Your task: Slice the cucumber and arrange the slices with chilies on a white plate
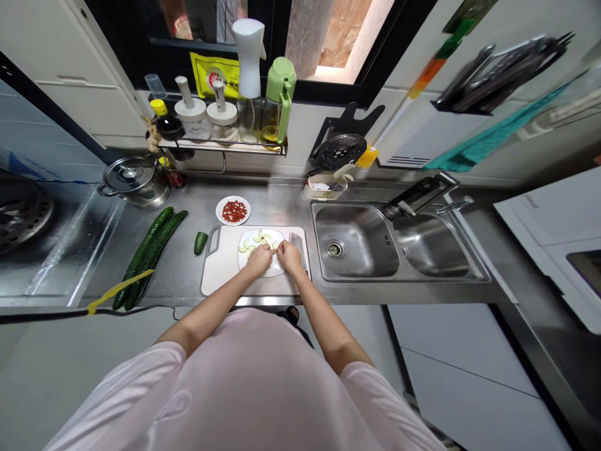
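Note:
A white plate [280, 266] with pale green cucumber slices [245, 246] lies on the cutting board [223, 263]. Over the plate, my left hand [260, 259] and my right hand [288, 255] meet with their fingertips pinched close together. What lies between the fingertips is too small to make out. Just behind the board is a round white dish [219, 212] of chopped red pieces [234, 211]. A cut cucumber piece [200, 243] rests left of the board. A knife blade [299, 244] seems to lie at the board's right side, partly hidden by my right hand.
Two long cucumbers [157, 245] lie on the left counter, with a lidded steel pot [136, 181] behind them. The double sink [355, 241] and tap [432, 194] are at the right. A shelf [225, 146] holds bottles and jars along the back wall.

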`<action>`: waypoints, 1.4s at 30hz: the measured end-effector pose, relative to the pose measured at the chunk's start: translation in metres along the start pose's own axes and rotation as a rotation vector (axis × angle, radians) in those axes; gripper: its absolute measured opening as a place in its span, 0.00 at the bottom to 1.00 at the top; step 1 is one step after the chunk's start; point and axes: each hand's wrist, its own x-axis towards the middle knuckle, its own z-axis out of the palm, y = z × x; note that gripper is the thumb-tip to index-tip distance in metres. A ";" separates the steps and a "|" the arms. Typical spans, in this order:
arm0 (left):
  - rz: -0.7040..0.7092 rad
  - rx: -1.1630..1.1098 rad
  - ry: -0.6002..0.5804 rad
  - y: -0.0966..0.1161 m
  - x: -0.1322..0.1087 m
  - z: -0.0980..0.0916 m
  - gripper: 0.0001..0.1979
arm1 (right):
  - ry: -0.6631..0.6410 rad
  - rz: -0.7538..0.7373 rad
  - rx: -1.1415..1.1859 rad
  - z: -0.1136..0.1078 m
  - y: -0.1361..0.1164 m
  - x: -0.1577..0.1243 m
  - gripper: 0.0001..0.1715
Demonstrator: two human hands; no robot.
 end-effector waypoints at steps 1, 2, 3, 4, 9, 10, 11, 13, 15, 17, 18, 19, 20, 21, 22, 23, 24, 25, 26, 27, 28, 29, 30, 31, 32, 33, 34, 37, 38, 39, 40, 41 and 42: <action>-0.001 0.004 -0.001 0.000 0.000 0.000 0.17 | -0.002 0.000 0.002 0.000 0.000 0.000 0.14; -0.003 0.007 0.000 0.000 0.000 0.000 0.17 | -0.004 -0.002 0.004 0.000 0.000 0.001 0.14; -0.005 0.010 0.001 0.001 0.000 -0.001 0.17 | -0.005 -0.004 0.008 0.000 0.001 0.001 0.14; -0.006 0.011 0.002 0.001 0.000 -0.001 0.18 | -0.005 -0.007 0.012 0.000 0.001 0.001 0.15; -0.001 0.013 0.002 0.001 -0.001 -0.002 0.18 | -0.004 0.004 0.013 0.000 0.002 0.003 0.15; 0.000 0.014 0.003 0.001 -0.001 -0.003 0.18 | -0.006 0.009 0.007 0.000 0.002 0.003 0.14; 0.002 0.016 0.004 0.001 -0.001 -0.003 0.18 | -0.005 0.014 0.000 0.000 0.001 0.003 0.14; 0.005 0.019 0.005 0.002 -0.001 -0.004 0.18 | -0.003 0.020 -0.011 0.000 0.000 0.003 0.14; 0.004 0.016 0.002 0.002 -0.001 -0.004 0.18 | -0.002 0.021 -0.017 -0.001 -0.001 0.003 0.14; -0.003 0.008 -0.005 0.002 -0.001 -0.005 0.18 | -0.003 0.016 -0.019 -0.001 -0.001 0.003 0.15; -0.005 0.005 -0.007 0.002 -0.001 -0.005 0.17 | -0.005 0.013 -0.020 -0.001 -0.001 0.002 0.15; -0.006 0.004 -0.008 0.002 -0.001 -0.005 0.17 | -0.006 0.010 -0.021 -0.001 -0.001 0.002 0.15; -0.005 0.005 -0.006 0.002 -0.001 -0.005 0.17 | -0.006 0.009 -0.023 -0.002 -0.001 0.002 0.15; -0.003 0.007 -0.004 0.002 -0.001 -0.004 0.17 | -0.006 0.011 -0.025 -0.002 -0.001 0.002 0.15; 0.000 0.011 -0.002 0.002 -0.001 -0.004 0.17 | -0.005 0.014 -0.026 -0.002 -0.002 0.002 0.15; 0.001 0.015 -0.001 0.002 -0.001 -0.004 0.17 | -0.004 0.015 -0.027 -0.002 -0.002 0.002 0.14; 0.002 0.018 0.000 0.002 -0.001 -0.004 0.17 | -0.002 0.016 -0.026 -0.002 -0.002 0.002 0.14; 0.003 0.021 0.002 0.001 -0.001 -0.004 0.17 | -0.002 0.016 -0.023 -0.002 -0.002 0.002 0.14; 0.003 0.022 0.004 0.001 -0.001 -0.004 0.17 | -0.004 0.015 -0.019 -0.002 -0.002 0.002 0.14; 0.002 0.022 0.007 0.001 -0.001 -0.004 0.17 | -0.006 0.015 -0.014 -0.003 -0.002 0.002 0.14; 0.001 0.020 0.009 0.001 -0.001 -0.003 0.17 | -0.007 0.015 -0.010 -0.003 -0.002 0.002 0.14; -0.002 0.016 0.013 0.001 -0.001 -0.003 0.17 | -0.007 0.016 -0.006 -0.003 -0.002 0.002 0.14; -0.005 0.011 0.016 0.000 0.000 -0.003 0.18 | -0.006 0.016 -0.002 -0.003 -0.001 0.001 0.14; -0.009 0.005 0.019 0.000 0.000 -0.003 0.18 | -0.004 0.017 0.002 -0.003 -0.001 0.001 0.14; -0.011 -0.001 0.022 -0.001 0.000 -0.003 0.18 | 0.000 0.015 0.007 -0.003 -0.001 0.002 0.14; -0.014 -0.006 0.024 -0.001 0.000 -0.003 0.18 | 0.003 0.011 0.013 -0.003 0.000 0.002 0.14; -0.016 -0.011 0.025 -0.002 0.000 -0.004 0.18 | 0.005 0.007 0.018 -0.004 0.000 0.002 0.14; -0.025 -0.020 0.023 -0.001 0.000 -0.005 0.18 | 0.015 0.008 0.025 -0.006 0.000 0.002 0.15; -0.028 -0.022 0.019 -0.001 0.000 -0.006 0.18 | 0.017 0.012 0.025 -0.007 0.000 0.002 0.15; -0.030 -0.025 0.015 0.000 0.000 -0.006 0.18 | 0.018 0.018 0.023 -0.007 0.000 0.002 0.15; -0.032 -0.028 0.010 0.000 0.000 -0.006 0.18 | 0.018 0.022 0.020 -0.008 -0.001 0.002 0.15; -0.033 -0.030 0.008 0.000 0.000 -0.007 0.18 | 0.016 0.025 0.018 -0.008 -0.001 0.001 0.15; -0.034 -0.030 0.009 0.000 0.000 -0.007 0.17 | 0.015 0.027 0.017 -0.008 -0.001 0.001 0.15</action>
